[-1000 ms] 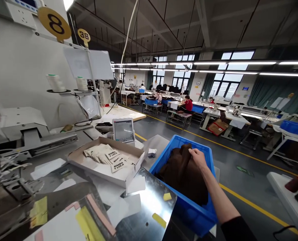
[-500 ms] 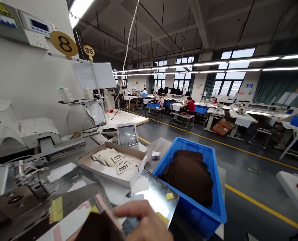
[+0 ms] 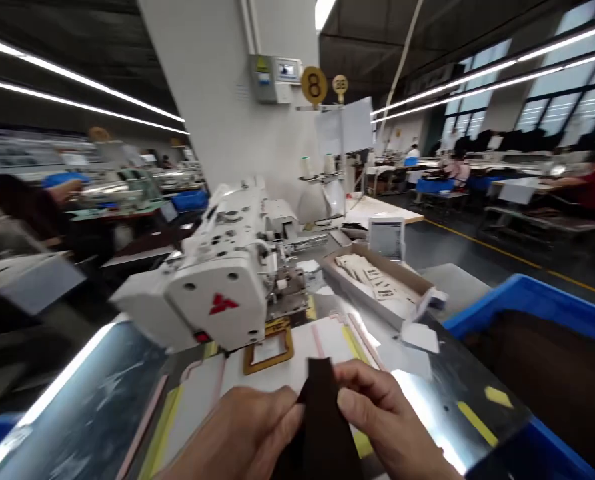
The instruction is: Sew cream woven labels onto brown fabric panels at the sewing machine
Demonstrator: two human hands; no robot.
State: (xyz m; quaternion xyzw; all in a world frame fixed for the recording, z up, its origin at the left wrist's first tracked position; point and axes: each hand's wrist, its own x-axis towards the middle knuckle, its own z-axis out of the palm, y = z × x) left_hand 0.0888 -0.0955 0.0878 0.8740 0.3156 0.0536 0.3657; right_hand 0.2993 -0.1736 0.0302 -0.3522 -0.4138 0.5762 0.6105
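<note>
Between both hands is a piece of dark brown fabric (image 3: 325, 420), its narrow top edge raised over the work plate. My left hand (image 3: 252, 427) pinches the fabric's left side, thumb against the forefinger. On the other side my right hand (image 3: 377, 410) grips the right edge between thumb and fingers. Beyond them lies a white template plate (image 3: 297, 343) with pink and yellow tape strips. A brass-coloured frame (image 3: 269, 350) sits on it beneath the head of a white sewing machine (image 3: 217, 287). The fabric's lower part runs out of view.
A cardboard box (image 3: 377, 283) of printed labels stands behind the plate, with a small screen (image 3: 386, 238) past it. To the right, a blue crate (image 3: 517, 300) holds dark brown fabric. Thread cones (image 3: 305, 167) stand at the back. Other people sit at tables on both sides.
The view has swung left, bringing the sewing machine to the middle. Both hands now show on the brown fabric; before, only one hand was clearly visible, with a finger extended.
</note>
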